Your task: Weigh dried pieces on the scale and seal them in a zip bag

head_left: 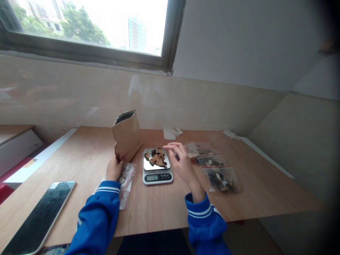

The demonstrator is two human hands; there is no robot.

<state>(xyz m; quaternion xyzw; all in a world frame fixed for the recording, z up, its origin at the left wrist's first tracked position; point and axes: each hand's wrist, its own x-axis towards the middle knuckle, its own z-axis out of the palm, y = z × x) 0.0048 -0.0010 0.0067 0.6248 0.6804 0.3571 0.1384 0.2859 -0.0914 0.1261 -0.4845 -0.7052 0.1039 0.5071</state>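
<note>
My left hand (114, 169) grips the bottom of the open brown paper bag (126, 136), which stands tilted on the worktop (87, 156) just left of the scale (157, 166). My right hand (180, 161) hovers, fingers loosely spread and holding nothing, just right of the scale's tray. Dark dried pieces (157, 157) lie on that tray; filled zip bags (215, 170) lie further right.

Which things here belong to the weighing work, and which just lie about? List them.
In use: paper bag in left hand; kitchen scale with dried pieces; right hand beside it; zip bags.
Lying about: phone; crumpled paper.
</note>
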